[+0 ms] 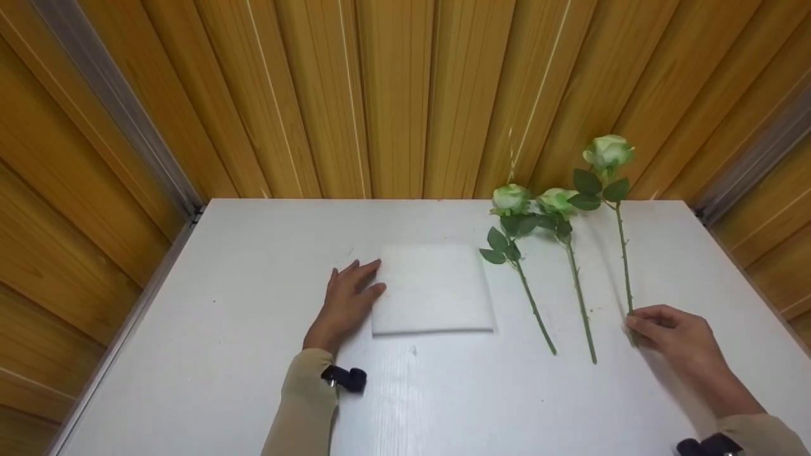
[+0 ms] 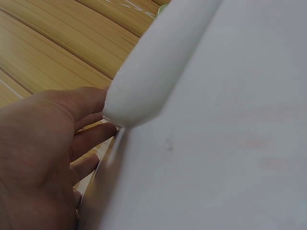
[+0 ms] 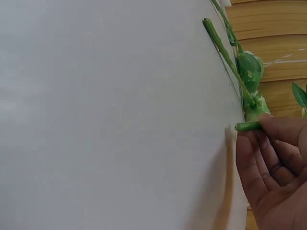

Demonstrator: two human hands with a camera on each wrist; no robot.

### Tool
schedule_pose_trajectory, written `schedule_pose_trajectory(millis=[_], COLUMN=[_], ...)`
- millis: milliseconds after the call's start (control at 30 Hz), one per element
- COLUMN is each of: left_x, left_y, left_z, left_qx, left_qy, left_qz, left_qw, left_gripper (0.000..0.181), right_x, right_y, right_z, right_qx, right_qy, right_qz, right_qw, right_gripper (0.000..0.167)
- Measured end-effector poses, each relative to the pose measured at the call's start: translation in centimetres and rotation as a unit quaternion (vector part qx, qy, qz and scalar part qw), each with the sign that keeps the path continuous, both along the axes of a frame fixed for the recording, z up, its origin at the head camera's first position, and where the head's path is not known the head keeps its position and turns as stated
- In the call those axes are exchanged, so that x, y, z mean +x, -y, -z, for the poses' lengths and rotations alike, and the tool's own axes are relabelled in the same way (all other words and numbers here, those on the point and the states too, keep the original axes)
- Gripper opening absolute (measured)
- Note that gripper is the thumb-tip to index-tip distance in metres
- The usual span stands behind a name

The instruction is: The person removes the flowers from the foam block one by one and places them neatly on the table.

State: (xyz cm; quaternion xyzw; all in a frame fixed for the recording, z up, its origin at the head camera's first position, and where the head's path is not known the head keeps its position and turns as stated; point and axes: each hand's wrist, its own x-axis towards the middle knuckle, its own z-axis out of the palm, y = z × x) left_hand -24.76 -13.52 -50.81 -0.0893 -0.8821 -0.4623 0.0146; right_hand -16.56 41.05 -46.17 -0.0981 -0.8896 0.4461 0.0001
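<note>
Near the stem's cut end, my right hand pinches a pale green rose between thumb and fingers. The right wrist view shows that stem end poking out past the fingertips, raised off the table. My left hand rests at the left edge of a square white padded sheet, fingers loosely extended and touching it. A rounded fold of the sheet shows in the left wrist view. Between the sheet and my right hand lie two more roses, a left one and a middle one.
The white table ends at the back against a wood-patterned panel wall. Similar panels stand on the left and right sides. Dark camera straps sit on both sleeved wrists.
</note>
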Motion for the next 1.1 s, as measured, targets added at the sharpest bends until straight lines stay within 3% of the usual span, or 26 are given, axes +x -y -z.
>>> schedule_pose_trajectory(millis=[167, 667, 1100], left_x=[0.0, -0.1, -0.1], left_y=[0.0, -0.2, -0.1], left_z=[-0.2, -0.1, 0.0], left_qx=[0.005, 0.008, 0.014], left_qy=[0.007, -0.005, 0.006], left_qz=[-0.001, 0.003, -0.006], left_qw=[1.0000, 0.9999, 0.9999], left_gripper=[0.051, 0.050, 0.050], right_x=[0.3, 0.7, 0.8], right_y=[-0.8, -2.2, -2.6], right_z=[0.1, -0.6, -0.9], right_qx=[-0.014, 0.034, 0.015], right_qy=[0.016, 0.053, 0.083], right_qz=[-0.009, -0.020, -0.029], right_qw=[0.9997, 0.9978, 0.9960], right_gripper=[0.042, 0.046, 0.042])
